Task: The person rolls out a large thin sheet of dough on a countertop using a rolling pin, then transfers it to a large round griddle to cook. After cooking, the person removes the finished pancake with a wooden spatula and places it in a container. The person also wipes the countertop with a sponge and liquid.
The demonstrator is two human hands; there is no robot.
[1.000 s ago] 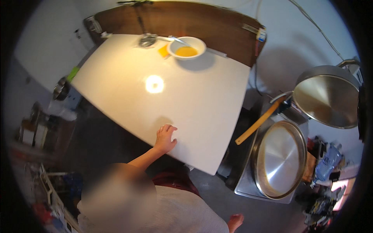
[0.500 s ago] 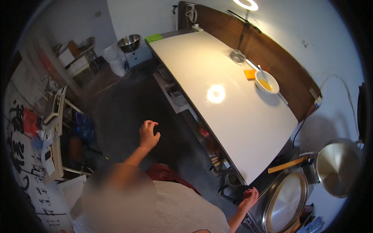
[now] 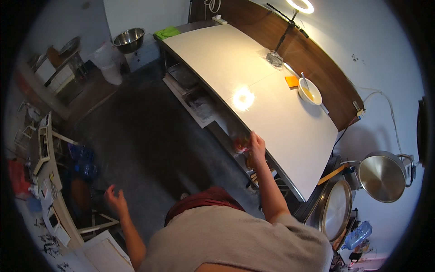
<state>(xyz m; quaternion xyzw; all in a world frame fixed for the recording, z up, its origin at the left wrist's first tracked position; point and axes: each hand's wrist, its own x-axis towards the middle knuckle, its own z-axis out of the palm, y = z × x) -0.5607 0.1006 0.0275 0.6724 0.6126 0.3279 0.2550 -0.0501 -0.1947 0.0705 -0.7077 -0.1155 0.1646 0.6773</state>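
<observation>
1. Head view showed the right hand (image 3: 257, 144) reaching down past the front edge of the long white rectangular table (image 3: 253, 90), fingers curled round a small reddish-orange item (image 3: 242, 144) too blurred to identify.
2. That item sat just below the tabletop edge, at the level of the metal shelf frame (image 3: 190, 90) under the table, against the hand.
3. The left hand (image 3: 115, 199) hung out to the side over the dark floor (image 3: 149, 136), fingers loosely spread and holding nothing, well apart from the table.
4. Nearest that hand stood a cluttered white side counter (image 3: 50, 195) with small boxes and devices on it.
5. On the far side of the tabletop rested a white round bowl of yellow liquid (image 3: 310, 92) with a utensil in it, just beside a flat orange square (image 3: 292, 81).
6. A ring light on a black stand (image 3: 301, 6) rose behind the table, its glare showing on the white top.
7. To the person's right lay a large round steel pan (image 3: 336, 210) and, near it, a shiny steel pot (image 3: 381, 176).
8. A steel mixing bowl (image 3: 129, 39) sat beyond the table's far end, near a green cloth (image 3: 166, 32).
</observation>
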